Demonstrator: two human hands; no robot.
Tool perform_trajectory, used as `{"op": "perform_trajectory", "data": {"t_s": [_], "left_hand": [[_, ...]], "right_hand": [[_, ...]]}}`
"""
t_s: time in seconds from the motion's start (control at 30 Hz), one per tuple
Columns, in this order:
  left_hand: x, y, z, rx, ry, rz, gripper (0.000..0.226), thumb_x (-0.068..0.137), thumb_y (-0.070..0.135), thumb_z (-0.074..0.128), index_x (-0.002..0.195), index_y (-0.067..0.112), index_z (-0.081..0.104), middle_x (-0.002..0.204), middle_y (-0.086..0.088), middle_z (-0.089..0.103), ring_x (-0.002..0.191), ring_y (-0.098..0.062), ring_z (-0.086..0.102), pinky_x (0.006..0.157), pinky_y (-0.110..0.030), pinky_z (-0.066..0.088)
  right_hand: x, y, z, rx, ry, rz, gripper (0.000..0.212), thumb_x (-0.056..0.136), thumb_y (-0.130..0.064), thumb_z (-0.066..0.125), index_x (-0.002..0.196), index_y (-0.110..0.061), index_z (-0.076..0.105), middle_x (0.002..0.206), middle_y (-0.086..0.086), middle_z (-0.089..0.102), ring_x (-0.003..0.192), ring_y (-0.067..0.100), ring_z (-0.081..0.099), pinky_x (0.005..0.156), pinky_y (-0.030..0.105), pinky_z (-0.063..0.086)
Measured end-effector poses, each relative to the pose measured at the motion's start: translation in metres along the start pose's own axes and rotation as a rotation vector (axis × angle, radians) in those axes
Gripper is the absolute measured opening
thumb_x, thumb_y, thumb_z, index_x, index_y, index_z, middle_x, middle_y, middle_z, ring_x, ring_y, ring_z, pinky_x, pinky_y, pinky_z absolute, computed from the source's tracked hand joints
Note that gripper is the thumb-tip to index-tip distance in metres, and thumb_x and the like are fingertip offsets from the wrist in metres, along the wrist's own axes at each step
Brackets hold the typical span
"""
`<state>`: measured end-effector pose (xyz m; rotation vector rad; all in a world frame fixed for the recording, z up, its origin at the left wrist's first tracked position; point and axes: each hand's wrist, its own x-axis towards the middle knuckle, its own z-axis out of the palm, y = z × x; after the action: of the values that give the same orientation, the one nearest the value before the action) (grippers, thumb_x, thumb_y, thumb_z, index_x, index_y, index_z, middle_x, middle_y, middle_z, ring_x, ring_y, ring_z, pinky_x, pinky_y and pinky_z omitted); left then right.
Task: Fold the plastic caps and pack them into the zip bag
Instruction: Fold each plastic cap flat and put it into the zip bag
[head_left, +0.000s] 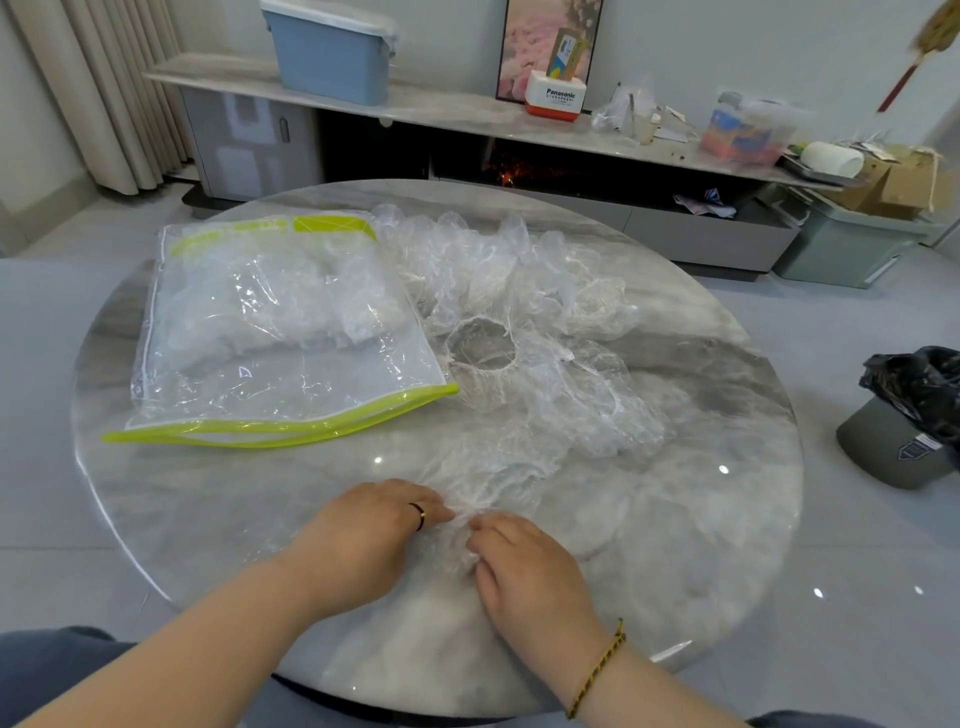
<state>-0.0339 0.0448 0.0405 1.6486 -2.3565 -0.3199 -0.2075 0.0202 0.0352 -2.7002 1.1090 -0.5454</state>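
**Mia:** Where is the zip bag?

**Tom:** The zip bag (280, 338) lies flat on the round table (701, 519). Its green zip edge points at the person and looks a bit open.

**Mia:** Is anything in it?

**Tom:** Yes. Some packed caps (280, 306), white and crinkly, sit in the far half of the zip bag.

**Mia:** And the other ones?

**Tom:** A pile of loose caps (519, 291) lies just to the right of the zip bag and touches its side.

**Mia:** What do the hands do?

**Tom:** They are in front of the zip bag, closer to the person and a little to the right. One clear cap (483, 483) is spread there. The left hand (363, 525) has its fingers curled and pinches the cap's near edge. The right hand (524, 566) pinches it too, just beside the left one.

**Mia:** Are they wearing anything?

**Tom:** The left hand has a ring (418, 514). The right wrist has a string bracelet (597, 670).
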Motion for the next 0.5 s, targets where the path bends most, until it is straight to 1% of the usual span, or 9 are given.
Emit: {"op": "perform_trajectory", "data": {"t_s": [0.07,0.17,0.2,0.23,0.3,0.37,0.43,0.47,0.5], "left_hand": [[-0.005,0.001,-0.005,0.014,-0.029,0.004,0.054,0.038,0.018,0.052,0.085,0.035,0.073,0.089,0.021,0.069,0.080,0.003,0.062,0.069,-0.010,0.045],[-0.011,0.006,-0.011,0.057,-0.047,0.046,0.053,0.052,0.030,0.037,0.091,0.033,0.072,0.099,0.016,0.068,0.098,-0.002,0.051,0.082,-0.017,0.033],[-0.013,0.007,-0.013,0.088,-0.069,0.066,0.054,0.052,0.035,0.035,0.092,0.033,0.072,0.101,0.016,0.068,0.100,-0.004,0.054,0.084,-0.018,0.032],[-0.014,0.009,-0.015,0.108,-0.072,0.080,0.053,0.053,0.039,0.035,0.090,0.034,0.072,0.101,0.016,0.068,0.099,-0.004,0.059,0.085,-0.019,0.032],[-0.016,0.012,-0.014,0.123,-0.068,0.098,0.046,0.057,0.048,0.037,0.081,0.033,0.073,0.092,0.019,0.069,0.087,-0.002,0.066,0.080,-0.017,0.033],[-0.016,0.011,-0.010,0.123,-0.019,0.087,0.041,0.062,0.051,0.037,0.066,0.030,0.072,0.079,0.022,0.068,0.069,0.000,0.066,0.070,-0.016,0.032],[-0.015,0.011,-0.006,0.136,0.055,0.046,0.040,0.065,0.048,0.036,0.057,0.030,0.070,0.067,0.023,0.066,0.055,0.000,0.061,0.064,-0.016,0.029],[-0.014,0.010,-0.005,0.153,0.090,0.031,0.039,0.065,0.046,0.036,0.055,0.030,0.070,0.062,0.023,0.064,0.050,0.000,0.060,0.062,-0.017,0.029],[-0.014,0.010,-0.004,0.172,0.126,0.024,0.039,0.064,0.044,0.035,0.054,0.030,0.070,0.058,0.022,0.063,0.047,-0.001,0.058,0.061,-0.018,0.029]], "right_hand": [[-0.004,0.002,-0.001,0.076,-0.055,0.045,0.025,0.068,-0.022,0.040,0.067,-0.021,0.065,0.068,-0.011,0.064,0.062,0.002,0.058,0.058,0.012,0.044],[-0.013,0.005,-0.006,0.294,-0.138,0.113,0.034,0.077,-0.029,0.036,0.084,-0.012,0.064,0.068,-0.008,0.059,0.066,0.006,0.049,0.058,0.019,0.039],[-0.017,0.006,-0.008,0.368,-0.196,0.149,0.036,0.079,-0.034,0.035,0.085,-0.011,0.061,0.063,-0.011,0.054,0.065,0.005,0.046,0.057,0.019,0.035],[-0.020,0.007,-0.011,0.423,-0.200,0.167,0.031,0.080,-0.037,0.035,0.081,-0.015,0.057,0.058,-0.013,0.049,0.061,0.003,0.044,0.055,0.017,0.032],[-0.024,0.010,-0.015,0.524,-0.172,0.226,0.016,0.083,-0.034,0.040,0.070,-0.028,0.046,0.054,-0.016,0.049,0.055,0.004,0.043,0.053,0.016,0.029],[-0.026,0.012,-0.019,0.622,-0.165,0.291,0.027,0.091,-0.022,0.048,0.067,-0.033,0.042,0.056,-0.017,0.050,0.057,0.006,0.041,0.057,0.021,0.032],[-0.027,0.013,-0.020,0.665,-0.170,0.342,0.031,0.092,-0.014,0.050,0.069,-0.033,0.045,0.060,-0.018,0.052,0.062,0.004,0.043,0.061,0.020,0.035],[-0.027,0.013,-0.020,0.661,-0.166,0.326,0.025,0.090,-0.018,0.052,0.072,-0.035,0.046,0.063,-0.020,0.054,0.066,0.003,0.046,0.064,0.017,0.036],[-0.027,0.011,-0.021,0.637,-0.186,0.308,0.013,0.085,-0.029,0.053,0.078,-0.039,0.047,0.068,-0.021,0.055,0.073,0.001,0.048,0.068,0.011,0.037]]}}
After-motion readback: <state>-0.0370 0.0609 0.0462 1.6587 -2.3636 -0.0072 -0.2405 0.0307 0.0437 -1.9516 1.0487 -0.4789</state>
